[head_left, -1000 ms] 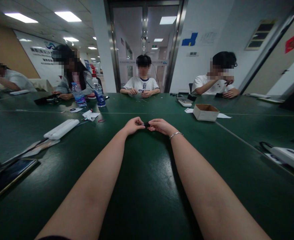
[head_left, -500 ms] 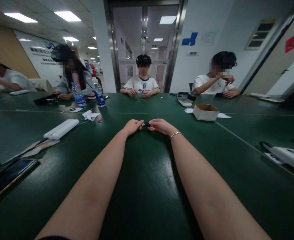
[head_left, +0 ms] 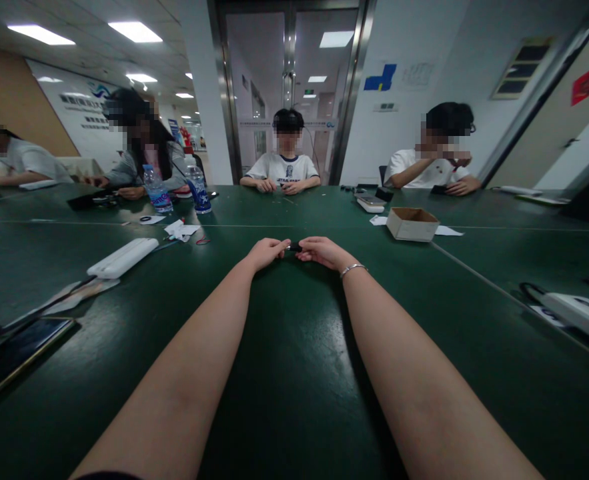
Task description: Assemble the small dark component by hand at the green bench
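1. Far left, a dark phone (head_left: 9, 357) lies on the green surface (head_left: 294, 373), its near end cut off by the frame edge. Beyond it sits a long white case (head_left: 123, 258).
2. The left hand (head_left: 267, 253) lies knuckles up, with its fingertips closed on the left end of the black piece (head_left: 293, 247).
3. The black piece is small, dark and short, held low over the middle of the surface between the two hands. Only a sliver shows between the fingertips. Its shape, and whether it touches the surface, cannot be made out.
4. The right hand (head_left: 321, 252) pinches the right end, so the hands meet fingertip to fingertip. Its fingers cover most of the piece. A thin silver bracelet (head_left: 353, 269) circles that wrist.
5. Further right stands an open cardboard box (head_left: 412, 224), and its near wall hides what is inside.
6. At the far right a second white case (head_left: 579, 313) is cut off by the frame edge, with a black cord (head_left: 527, 290) just beside it.
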The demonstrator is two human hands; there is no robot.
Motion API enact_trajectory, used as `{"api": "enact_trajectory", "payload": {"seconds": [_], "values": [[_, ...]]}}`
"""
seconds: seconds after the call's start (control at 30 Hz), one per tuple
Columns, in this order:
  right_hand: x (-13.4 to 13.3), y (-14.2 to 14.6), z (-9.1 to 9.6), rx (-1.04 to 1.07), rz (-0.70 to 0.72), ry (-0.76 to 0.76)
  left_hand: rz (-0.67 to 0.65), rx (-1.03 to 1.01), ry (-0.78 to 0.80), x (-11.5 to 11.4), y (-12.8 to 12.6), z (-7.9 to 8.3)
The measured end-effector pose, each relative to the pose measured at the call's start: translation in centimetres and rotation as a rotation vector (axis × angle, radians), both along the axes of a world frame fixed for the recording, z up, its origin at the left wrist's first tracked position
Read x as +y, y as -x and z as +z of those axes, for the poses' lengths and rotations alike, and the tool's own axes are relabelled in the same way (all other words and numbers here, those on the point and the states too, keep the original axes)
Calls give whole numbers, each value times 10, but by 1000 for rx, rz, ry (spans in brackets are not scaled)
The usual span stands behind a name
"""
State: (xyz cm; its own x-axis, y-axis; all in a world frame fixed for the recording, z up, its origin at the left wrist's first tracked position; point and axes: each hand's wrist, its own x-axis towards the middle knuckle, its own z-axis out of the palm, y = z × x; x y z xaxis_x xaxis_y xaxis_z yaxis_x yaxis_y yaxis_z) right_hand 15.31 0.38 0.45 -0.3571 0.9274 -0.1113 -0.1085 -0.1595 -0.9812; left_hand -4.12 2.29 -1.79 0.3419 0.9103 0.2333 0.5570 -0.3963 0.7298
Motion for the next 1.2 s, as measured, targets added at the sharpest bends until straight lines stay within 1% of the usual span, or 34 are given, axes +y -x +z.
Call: {"api": "enact_trajectory", "payload": {"seconds": [0.33,0.57,0.73,0.97,1.03,1.2], "values": [[0,0,-1,-2,2,-7,-2,18,-2,-2,0,1],[4,-3,-4,14,21,-26,54,-117,-49,6,-1,-9],[6,-4,-6,5,24,-40,-30,-161,-20,10,0,-12],[6,-4,-8,31,32,-56,-99,-158,17,5,0,-5],[6,-5,-9,46,45,-65,-92,-131,16,4,0,-4],[7,-6,-10,50,75,-79,1,-30,6,3,1,-3]]}}
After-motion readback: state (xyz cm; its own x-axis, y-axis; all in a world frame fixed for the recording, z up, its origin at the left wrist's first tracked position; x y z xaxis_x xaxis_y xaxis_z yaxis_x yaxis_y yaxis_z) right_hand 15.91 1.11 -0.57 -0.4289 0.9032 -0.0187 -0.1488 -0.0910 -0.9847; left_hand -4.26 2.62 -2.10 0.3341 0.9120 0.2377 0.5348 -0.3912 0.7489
